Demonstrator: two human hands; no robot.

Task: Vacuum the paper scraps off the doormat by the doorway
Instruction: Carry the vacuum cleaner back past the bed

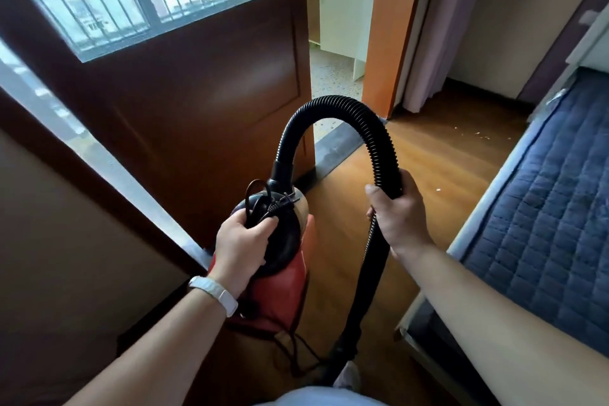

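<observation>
I carry a small red and black vacuum cleaner (283,260) in front of me. My left hand (242,245) grips its black top, with the bundled power cord under my fingers. A ribbed black hose (333,107) arches up from the body and comes down on the right, where my right hand (397,208) grips it. Below that hand the black tube (359,300) runs down towards the floor near my foot. Small paper scraps (478,133) lie on the wooden floor far right, and one scrap (438,189) lies nearer. No doormat shows in view.
A dark brown door (184,99) with a glass pane stands ajar on the left, a doorway (336,53) with a grey threshold (339,145) beside it. A bed with a blue quilted mattress (553,214) fills the right side. Wooden floor runs between them.
</observation>
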